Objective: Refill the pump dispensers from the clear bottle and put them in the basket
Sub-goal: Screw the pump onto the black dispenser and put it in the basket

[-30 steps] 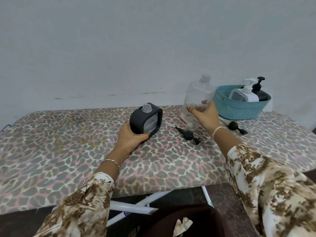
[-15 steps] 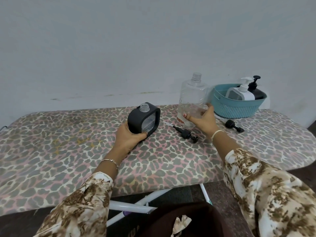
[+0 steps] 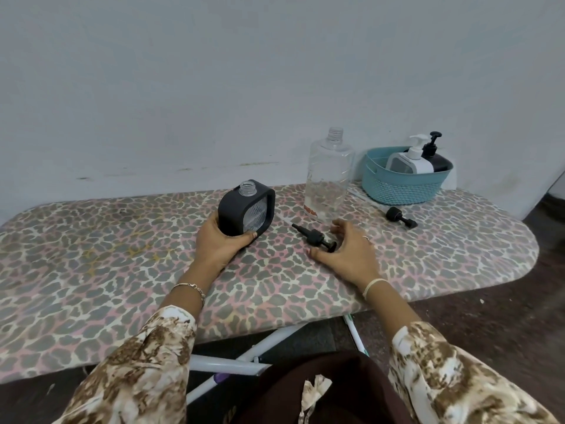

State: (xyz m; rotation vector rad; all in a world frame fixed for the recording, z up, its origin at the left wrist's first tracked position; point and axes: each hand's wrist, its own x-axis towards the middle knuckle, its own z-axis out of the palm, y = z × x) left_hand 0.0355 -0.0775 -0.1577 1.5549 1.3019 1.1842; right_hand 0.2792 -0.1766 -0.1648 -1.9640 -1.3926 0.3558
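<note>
A pale wall (image 3: 214, 87) is seen behind an ironing board (image 3: 122, 270) covered in a leopard-print fabric, on which everything is laid out. At the board's far right corner a teal basket (image 3: 403, 188) is placed; inside it a white pump dispenser (image 3: 409, 162) and a black pump dispenser (image 3: 437, 160) are stood upright, side by side, with their pumps fitted. Just to the left of the basket the clear bottle (image 3: 328, 182) is stood upright with its cap off, untouched by either hand. Nearer the middle of the board an open-necked black dispenser (image 3: 241, 209) is held tilted, with its lower edge on the cover. It is grasped from below and behind by the left hand (image 3: 217, 243), whose thumb is pressed along the front lower edge. The right hand (image 3: 348, 252) is arched over the cover in front of the clear bottle, with its fingers loosely curved and released. A black pump head (image 3: 315, 237) is laid on its side between that thumb and the fingers, and contact cannot be told. A second black pump (image 3: 399, 217) is laid well to the right, near the basket.
</note>
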